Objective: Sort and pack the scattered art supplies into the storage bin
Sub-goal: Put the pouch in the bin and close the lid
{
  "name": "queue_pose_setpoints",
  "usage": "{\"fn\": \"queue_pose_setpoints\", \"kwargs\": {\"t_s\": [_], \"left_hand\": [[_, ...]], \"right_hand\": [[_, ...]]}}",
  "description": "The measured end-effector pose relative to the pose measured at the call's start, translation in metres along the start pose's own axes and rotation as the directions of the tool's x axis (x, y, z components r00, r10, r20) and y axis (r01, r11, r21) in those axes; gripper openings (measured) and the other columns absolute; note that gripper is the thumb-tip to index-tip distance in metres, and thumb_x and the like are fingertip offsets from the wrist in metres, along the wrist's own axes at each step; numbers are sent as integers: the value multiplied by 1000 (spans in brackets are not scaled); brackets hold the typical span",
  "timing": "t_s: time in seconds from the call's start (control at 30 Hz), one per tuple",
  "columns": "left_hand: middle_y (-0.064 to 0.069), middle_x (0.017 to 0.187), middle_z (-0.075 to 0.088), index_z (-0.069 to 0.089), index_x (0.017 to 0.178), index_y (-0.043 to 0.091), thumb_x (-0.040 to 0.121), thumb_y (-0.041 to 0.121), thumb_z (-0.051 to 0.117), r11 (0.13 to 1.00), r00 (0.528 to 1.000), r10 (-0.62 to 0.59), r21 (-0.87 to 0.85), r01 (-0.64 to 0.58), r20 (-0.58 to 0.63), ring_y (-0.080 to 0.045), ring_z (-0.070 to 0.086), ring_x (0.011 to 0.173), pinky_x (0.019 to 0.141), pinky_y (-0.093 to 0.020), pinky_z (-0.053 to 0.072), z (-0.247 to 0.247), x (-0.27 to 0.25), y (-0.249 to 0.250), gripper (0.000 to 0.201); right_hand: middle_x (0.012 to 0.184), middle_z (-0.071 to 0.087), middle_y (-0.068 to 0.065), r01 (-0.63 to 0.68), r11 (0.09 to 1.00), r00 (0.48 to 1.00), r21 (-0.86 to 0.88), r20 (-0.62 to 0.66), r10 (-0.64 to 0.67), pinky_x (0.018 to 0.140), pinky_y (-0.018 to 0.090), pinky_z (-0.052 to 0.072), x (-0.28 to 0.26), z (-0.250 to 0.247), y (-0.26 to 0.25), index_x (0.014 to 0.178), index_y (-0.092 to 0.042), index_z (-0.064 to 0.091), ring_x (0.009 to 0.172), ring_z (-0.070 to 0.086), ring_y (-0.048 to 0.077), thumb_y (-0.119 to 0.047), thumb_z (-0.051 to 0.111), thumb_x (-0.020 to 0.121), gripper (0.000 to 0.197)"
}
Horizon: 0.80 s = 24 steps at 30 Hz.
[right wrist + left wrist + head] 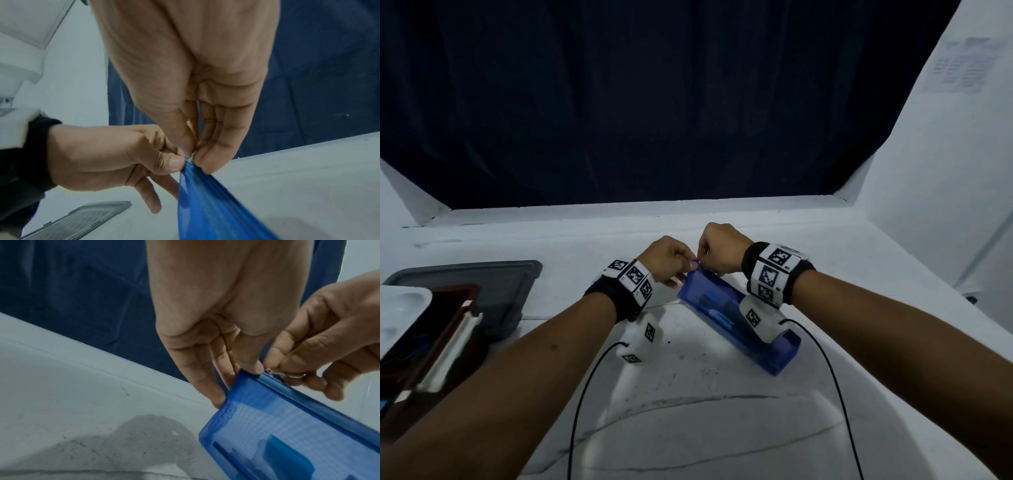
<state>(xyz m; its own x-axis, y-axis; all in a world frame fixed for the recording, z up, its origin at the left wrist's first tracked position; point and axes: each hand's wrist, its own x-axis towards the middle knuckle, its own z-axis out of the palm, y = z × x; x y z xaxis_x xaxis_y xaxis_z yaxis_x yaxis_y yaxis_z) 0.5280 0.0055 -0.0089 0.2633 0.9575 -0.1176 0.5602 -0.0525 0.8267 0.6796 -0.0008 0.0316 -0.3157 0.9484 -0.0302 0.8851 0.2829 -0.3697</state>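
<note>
pouch: a blue zip pouch [736,320] is standing on its long edge on the white table [722,411], running from near centre away toward the far corner held by both hands; blue shapes are showing through its mesh side.
left hand: the left hand [666,258] is pinching the pouch's far top corner between thumb and fingers.
right hand: the right hand [722,248] is pinching the small metal zip pull [287,375] at that same corner, touching the left hand.
bin: a storage bin [431,329] is sitting at the left edge, with a grey lid [493,284] lying beside it.
</note>
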Motion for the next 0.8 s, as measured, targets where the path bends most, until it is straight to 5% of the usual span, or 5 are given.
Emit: {"fn": "queue_pose_setpoints", "kwargs": {"t_s": [0.37,0.53,0.67,0.8], "left_hand": [[-9,87,70,67,82,14,91,6,57,995,985,-98,-1,99,-142,-23,70,81,60,-31,54,4,30,-5,15],[-9,90,70,68,94,12,92,9,56,992,992,-123,-30,122,-21,-24,71,70,57,-29,52,10,41,-10,13],[-15,89,70,67,94,4,89,10,60,983,989,-147,-115,143,-31,-26,72,69,55,-31,56,25,58,-4,10],[-18,86,72,67,88,2,84,14,70,987,990,-132,-98,127,-54,-34,72,75,73,-47,60,34,72,-2,13]], "right_hand": [[91,72,23,-129,966,953,223,296,58,73,36,62,-36,-17,73,91,7,73,71,66,22,2,60,87,14],[88,71,15,-161,920,903,358,430,-10,70,30,58,-45,-22,120,101,1,73,72,66,17,-2,63,91,14],[89,71,16,-242,843,950,481,293,106,69,31,58,-19,-27,160,98,1,71,74,67,20,-8,61,94,14],[98,67,10,-255,930,966,266,121,230,72,34,58,14,-12,193,100,-11,70,75,65,20,-11,62,92,11]]}}
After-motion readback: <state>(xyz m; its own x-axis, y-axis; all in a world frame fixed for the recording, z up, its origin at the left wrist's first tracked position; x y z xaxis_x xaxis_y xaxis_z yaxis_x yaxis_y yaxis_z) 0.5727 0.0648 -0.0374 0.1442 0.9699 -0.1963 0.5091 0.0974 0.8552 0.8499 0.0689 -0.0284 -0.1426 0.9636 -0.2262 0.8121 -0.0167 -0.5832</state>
